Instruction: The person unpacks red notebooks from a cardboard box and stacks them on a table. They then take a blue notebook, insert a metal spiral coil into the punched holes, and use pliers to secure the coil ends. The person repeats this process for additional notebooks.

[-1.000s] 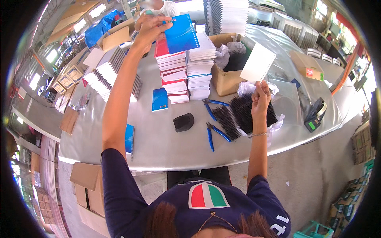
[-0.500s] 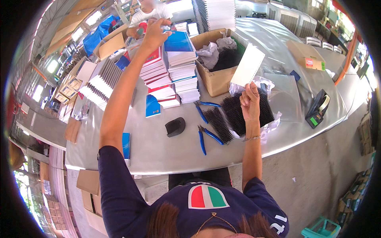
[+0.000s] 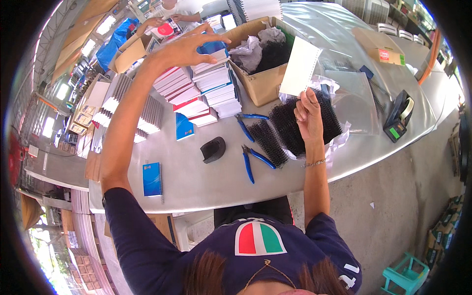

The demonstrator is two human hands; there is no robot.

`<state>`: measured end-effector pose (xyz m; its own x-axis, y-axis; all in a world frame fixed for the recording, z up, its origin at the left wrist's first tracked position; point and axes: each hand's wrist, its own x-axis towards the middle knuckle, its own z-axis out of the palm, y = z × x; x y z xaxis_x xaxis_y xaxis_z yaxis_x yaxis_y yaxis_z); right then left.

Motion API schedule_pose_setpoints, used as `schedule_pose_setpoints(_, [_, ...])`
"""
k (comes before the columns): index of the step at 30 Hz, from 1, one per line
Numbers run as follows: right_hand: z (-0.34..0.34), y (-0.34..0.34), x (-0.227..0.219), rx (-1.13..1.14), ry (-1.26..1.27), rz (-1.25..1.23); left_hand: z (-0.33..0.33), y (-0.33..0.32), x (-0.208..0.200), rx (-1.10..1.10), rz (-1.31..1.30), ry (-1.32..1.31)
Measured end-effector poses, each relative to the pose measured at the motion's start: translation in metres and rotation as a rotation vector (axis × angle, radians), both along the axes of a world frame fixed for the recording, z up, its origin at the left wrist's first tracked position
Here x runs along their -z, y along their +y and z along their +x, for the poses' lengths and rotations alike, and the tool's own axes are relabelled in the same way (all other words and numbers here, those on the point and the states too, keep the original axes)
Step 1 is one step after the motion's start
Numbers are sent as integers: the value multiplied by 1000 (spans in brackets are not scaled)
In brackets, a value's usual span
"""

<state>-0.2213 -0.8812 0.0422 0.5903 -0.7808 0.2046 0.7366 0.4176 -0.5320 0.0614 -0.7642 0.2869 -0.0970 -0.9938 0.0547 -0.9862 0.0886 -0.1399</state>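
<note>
My left hand (image 3: 189, 49) is over the stacked notepads with its fingers spread and curved, holding nothing I can see. Beneath it stand a red-covered stack (image 3: 179, 86) and a blue-covered stack (image 3: 214, 83). Between the fingers of my right hand (image 3: 309, 112) is a white notepad (image 3: 301, 66), held up and tilted, with small holes along one edge. Under that hand lie black spiral coils (image 3: 327, 120), a wide bunch on crumpled paper and a narrower bunch (image 3: 268, 142) beside it. Two blue-handled cutters (image 3: 251, 129) (image 3: 258, 160) rest left of the coils.
A black curved object (image 3: 213, 150) sits mid-table, with a blue spiral notebook (image 3: 152, 179) near the front left. Behind the coils is a cardboard box (image 3: 260, 88) holding paper and coils. A tape dispenser (image 3: 398, 118) stands at right. Across the table is another person (image 3: 172, 10).
My left hand has lowered over the stacks and its fingers have spread wider; the forearm has shifted left, uncovering the blue spiral notebook. My right hand still holds the white notepad. The view has shifted slightly.
</note>
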Motion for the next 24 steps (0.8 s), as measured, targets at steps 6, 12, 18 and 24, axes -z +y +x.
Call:
schedule_pose_setpoints(6, [-2,-1,1,8,28,-5,-8,-5,-23,-167,137,180])
schedule_pose_setpoints(12, [0,0,2,28,20,36,-17,-1,-13,-24,72,-2])
schedule_pose_setpoints(18, [0,0,3,7,14,41,2,-12,-16,34,116,97])
schedule_pose_setpoints(24, [-1,-3,7,-16,5,7,4,-9,-27,12,170,126])
